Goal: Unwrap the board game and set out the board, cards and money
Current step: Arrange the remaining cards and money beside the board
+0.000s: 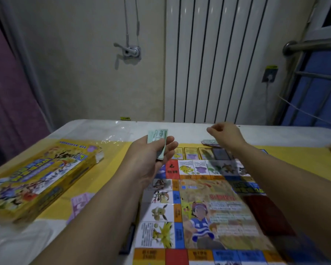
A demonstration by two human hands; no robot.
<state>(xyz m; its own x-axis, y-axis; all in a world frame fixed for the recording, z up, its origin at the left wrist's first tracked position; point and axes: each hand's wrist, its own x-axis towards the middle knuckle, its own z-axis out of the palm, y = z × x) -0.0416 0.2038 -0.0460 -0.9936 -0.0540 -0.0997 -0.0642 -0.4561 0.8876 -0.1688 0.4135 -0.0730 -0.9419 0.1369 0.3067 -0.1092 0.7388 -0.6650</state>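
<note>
At your far left, one yellow game box (42,178) lies flat on the table (294,134). One sheet of clear wrap (113,134) lies just beyond it, and a small heap of purple notes (80,203), too blurred to count, sits near its right side. Your left hand (153,159) hovers above the board's far left corner, fingers and thumb curled round one stack of green notes (158,140). The one board (199,207) lies open and flat under both your forearms. Just past its far edge, four cards (190,153) lie side by side in a row. Your right hand (225,136) hangs over one small grey pile (209,142) with its fingertips drawn together; you cannot tell whether they pinch anything. One dark red rectangle (266,213) rests on the board's right part.
</note>
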